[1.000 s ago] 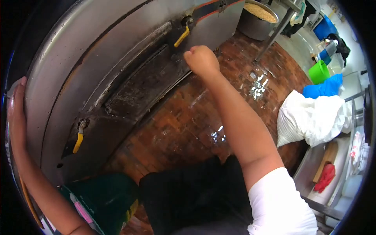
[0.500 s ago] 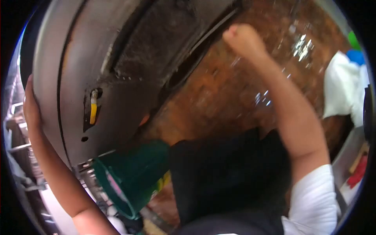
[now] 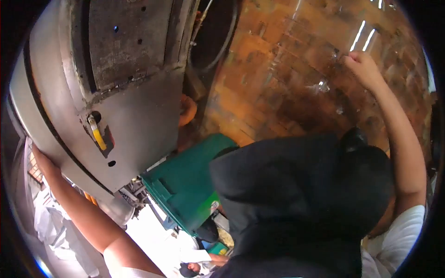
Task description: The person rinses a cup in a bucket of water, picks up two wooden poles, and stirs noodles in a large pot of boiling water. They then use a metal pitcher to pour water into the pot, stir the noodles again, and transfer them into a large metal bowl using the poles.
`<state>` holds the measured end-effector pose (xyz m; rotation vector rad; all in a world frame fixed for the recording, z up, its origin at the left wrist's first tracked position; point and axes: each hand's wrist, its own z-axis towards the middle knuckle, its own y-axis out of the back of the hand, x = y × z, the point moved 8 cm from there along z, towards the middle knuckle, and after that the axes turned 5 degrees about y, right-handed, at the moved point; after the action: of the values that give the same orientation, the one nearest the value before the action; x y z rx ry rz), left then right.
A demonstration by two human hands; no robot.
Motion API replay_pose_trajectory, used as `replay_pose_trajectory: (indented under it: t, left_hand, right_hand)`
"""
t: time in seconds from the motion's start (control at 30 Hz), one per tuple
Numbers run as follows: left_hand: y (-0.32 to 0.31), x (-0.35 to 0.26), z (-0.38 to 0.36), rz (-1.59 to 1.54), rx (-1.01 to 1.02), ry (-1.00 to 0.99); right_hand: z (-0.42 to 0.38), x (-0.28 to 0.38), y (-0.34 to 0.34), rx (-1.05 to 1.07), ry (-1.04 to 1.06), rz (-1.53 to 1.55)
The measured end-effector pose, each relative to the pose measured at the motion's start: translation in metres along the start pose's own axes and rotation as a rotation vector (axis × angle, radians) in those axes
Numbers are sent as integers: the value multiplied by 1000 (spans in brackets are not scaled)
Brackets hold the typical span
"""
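Observation:
My left hand (image 3: 44,160) lies at the outer edge of a large stainless steel appliance (image 3: 143,120); its fingers are mostly hidden by the metal edge. A valve with a yellow lever handle (image 3: 98,136) sticks out of the steel front, to the right of that hand. My right hand (image 3: 364,67) is closed in a fist above the brown tiled floor (image 3: 278,74), away from the appliance, and nothing shows in it. My dark apron (image 3: 296,185) fills the lower middle of the view.
A green bin (image 3: 185,171) stands between the appliance and my apron. An orange rounded object (image 3: 187,110) and a dark hose (image 3: 229,41) lie beside the appliance. Wet shiny patches mark the floor. At the bottom, another person (image 3: 194,268) is in the background. White plastic (image 3: 58,231) hangs at lower left.
The whole view has turned and become sharper. My right fist has swung outward, away from the appliance. My left hand stays at the steel edge. The white bags at right have left view.

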<state>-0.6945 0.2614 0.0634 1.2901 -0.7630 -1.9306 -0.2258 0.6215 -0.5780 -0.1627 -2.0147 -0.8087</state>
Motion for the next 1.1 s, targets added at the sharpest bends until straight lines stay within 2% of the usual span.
replay_pose_trajectory:
  t: [0.1,0.2,0.23,0.3,0.33,0.37,0.4,0.47,0.53,0.6,0.63,0.73,0.77,0.9,1.03,1.1]
  left_hand:
    - [8,4,7,20,8,-24]
    - [9,-1,7,27,11,-60]
    - [8,0,5,16,7,-51]
    - [17,7,7,-8,-27,-33]
    - [21,12,9,-10,-43,-14]
    - [29,25,18,-61,-73,61]
    - [31,30,18,-122,-93,60]
    - [24,23,16,47,-56,-44]
    - [15,24,6,-4,-40,17]
    - [6,17,-6,70,-64,-15]
    - [3,13,-12,49,-64,-7]
    - [-2,8,-18,98,-57,4]
    - [-1,9,-16,91,-50,-13]
    - [3,15,-11,107,-52,-21]
    - [3,20,-14,93,-87,74]
    - [7,21,-7,129,-80,-8]
  right_hand:
    - [13,-6,-4,3,21,22]
    - [37,46,10,-30,115,-100]
    - [48,72,14,-46,132,-111]
    - [70,159,41,-180,326,3]
    - [84,211,53,-172,500,66]
    - [79,271,73,-228,579,62]
    - [92,300,84,-339,470,137]
    - [91,400,87,-349,782,-756]
    - [130,422,85,-460,860,-464]
    - [137,417,97,-361,527,-161]
    - [132,418,101,-445,572,-74]
    - [133,428,97,-438,590,-109]
    - [140,427,88,-312,490,-166]
    - [133,471,87,-234,444,-137]
    - [141,457,91,-289,477,-174]
    - [141,445,96,-321,485,-193]
